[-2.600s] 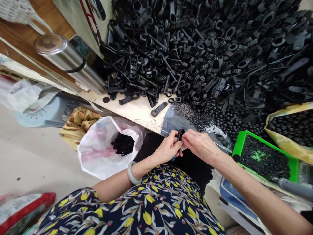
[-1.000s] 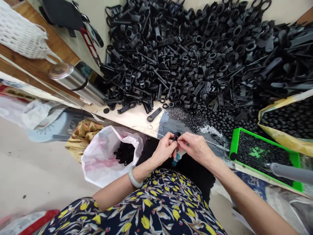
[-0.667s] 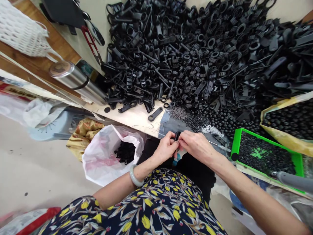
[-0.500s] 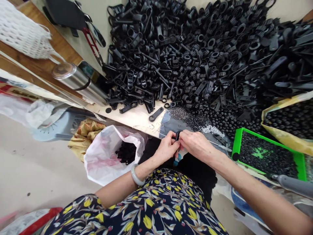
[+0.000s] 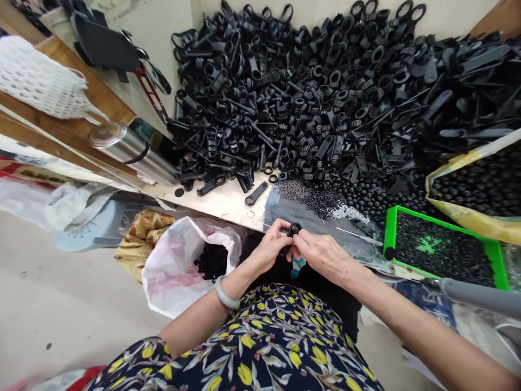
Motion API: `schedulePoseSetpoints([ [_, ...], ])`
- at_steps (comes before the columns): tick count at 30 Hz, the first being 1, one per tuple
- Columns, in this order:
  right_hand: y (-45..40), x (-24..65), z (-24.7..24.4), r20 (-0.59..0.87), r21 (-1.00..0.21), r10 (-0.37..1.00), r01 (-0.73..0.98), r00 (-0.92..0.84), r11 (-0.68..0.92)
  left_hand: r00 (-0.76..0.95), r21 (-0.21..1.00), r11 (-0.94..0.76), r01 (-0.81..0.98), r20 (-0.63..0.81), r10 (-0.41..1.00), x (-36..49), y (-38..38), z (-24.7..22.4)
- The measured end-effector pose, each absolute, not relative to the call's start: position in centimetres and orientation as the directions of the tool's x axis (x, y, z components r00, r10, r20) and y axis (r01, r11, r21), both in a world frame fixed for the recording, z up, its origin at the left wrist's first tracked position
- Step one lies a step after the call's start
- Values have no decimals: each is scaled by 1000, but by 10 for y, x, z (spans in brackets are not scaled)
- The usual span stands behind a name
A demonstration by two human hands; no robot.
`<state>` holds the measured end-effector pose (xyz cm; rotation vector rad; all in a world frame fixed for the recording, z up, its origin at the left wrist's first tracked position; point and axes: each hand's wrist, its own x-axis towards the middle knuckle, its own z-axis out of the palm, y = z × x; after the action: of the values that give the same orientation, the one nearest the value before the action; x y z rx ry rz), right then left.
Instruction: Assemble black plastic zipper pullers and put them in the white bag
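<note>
Between my two hands, just in front of the table edge, is a small black plastic part with a round ring end (image 5: 294,228). My left hand (image 5: 272,247) is closed on it from the left side. The fingertips of my right hand (image 5: 317,251) pinch at the same part from the right; whether they hold a smaller piece is hidden. Beyond my hands lies a dark cloth patch (image 5: 299,209) with small metal pins (image 5: 349,212) and tiny black pieces (image 5: 311,195) on it. A single flat black arm with a ring end (image 5: 256,194) rests on the bare wood to the left.
A large heap of black plastic parts (image 5: 285,108) covers the table's back. At right are a green tray (image 5: 391,233) of small black bits, a yellow-edged sack (image 5: 459,209) and a grey tool (image 5: 476,296). A white bag (image 5: 171,277) and steel flask (image 5: 142,155) stand left.
The black part in my hands has turned, so its ring end now shows on top. My hands stay together at nearly the same place, and the head view has shifted slightly.
</note>
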<state>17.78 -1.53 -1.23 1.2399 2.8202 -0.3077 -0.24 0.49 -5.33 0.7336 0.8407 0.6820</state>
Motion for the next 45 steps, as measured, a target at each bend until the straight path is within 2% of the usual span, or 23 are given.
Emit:
schedulePoseSetpoints([
  [4,-18,175,-5,-106,-189,724,728,-682,659,497,810,547,-211,-393,773,-4,2,-54],
  [7,-17,174,0,-124,-264,746,746,-654,611,483,849,498,-175,-366,795,-6,-3,-55],
  [11,-19,178,0,-75,-321,825,797,-560,512,479,885,444,-142,-331,813,-7,-7,-61],
  [14,-23,183,0,-26,-462,897,801,-442,381,471,887,440,-142,-330,818,-2,-9,-63],
  [17,-25,193,2,7,-622,921,720,-389,308,462,883,433,-182,-311,830,6,-10,-62],
  [20,-27,214,4,33,-681,947,686,-320,256,431,865,442,-237,-315,846,16,-11,-56],
  [22,-29,232,2,77,-589,972,776,-222,224,400,841,467,-272,-343,850,20,-11,-52],
  [25,-33,259,-8,126,-265,981,948,-149,178,342,802,503,-323,-396,852,24,-8,-47],
  [27,-34,272,-17,122,-99,979,979,-163,176,324,782,518,-346,-419,848,25,-7,-45],
  [29,-33,279,-24,116,-45,976,981,-185,191,337,767,531,-360,-424,841,25,-6,-46],
  [34,-29,283,-26,107,-51,958,961,-267,273,389,733,564,-379,-427,816,24,-7,-49],
  [36,-29,279,-21,117,-108,944,941,-307,319,402,722,576,-383,-431,808,24,-7,-49],
  [37,-29,275,-18,128,-177,937,922,-324,343,409,718,581,-383,-433,804,23,-7,-49],
  [40,-31,258,-13,125,-479,935,806,-331,349,415,707,597,-379,-446,793,23,-6,-49],
  [42,-32,245,-13,85,-628,941,716,-328,306,414,706,596,-382,-446,794,23,-6,-49],
  [45,-29,229,-17,36,-724,939,639,-341,260,424,710,585,-392,-425,800,23,-6,-50],
])
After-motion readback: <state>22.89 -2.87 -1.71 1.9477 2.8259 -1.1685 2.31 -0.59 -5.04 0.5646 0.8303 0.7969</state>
